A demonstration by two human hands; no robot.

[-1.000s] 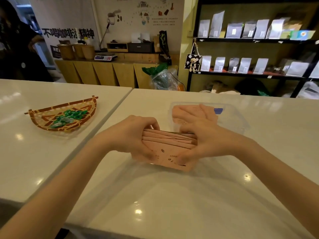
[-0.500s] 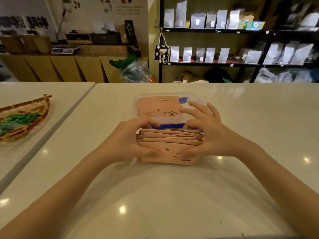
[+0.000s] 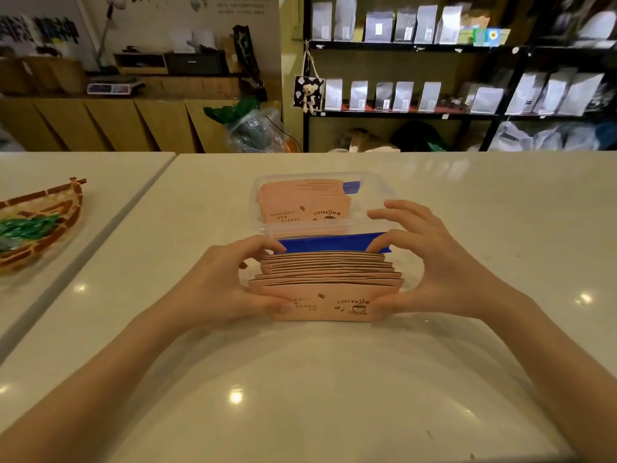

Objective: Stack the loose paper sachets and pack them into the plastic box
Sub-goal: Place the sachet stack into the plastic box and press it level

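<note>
A stack of pink paper sachets (image 3: 325, 280) printed with a coffee cup stands on edge on the white counter, with one blue sachet (image 3: 330, 242) at its far side. My left hand (image 3: 220, 279) grips the stack's left end. My right hand (image 3: 424, 262) grips its right end. Thumbs press the front sachet, fingers curl over the back. Just beyond the stack sits a clear plastic box (image 3: 260, 225) holding a row of upright pink sachets (image 3: 305, 203) and a blue one (image 3: 351, 186) at the back.
A woven boat-shaped basket (image 3: 50, 228) with green wrapped sweets rests on the neighbouring counter at the left, across a narrow gap (image 3: 83, 272). Shelves of silver pouches (image 3: 400, 95) and a wooden cabinet (image 3: 117, 125) stand far behind the counter.
The view has swung to the right, bringing the box and stack to the centre. Both hands have squared the stack more upright, and the blue sachet at its back now shows.
</note>
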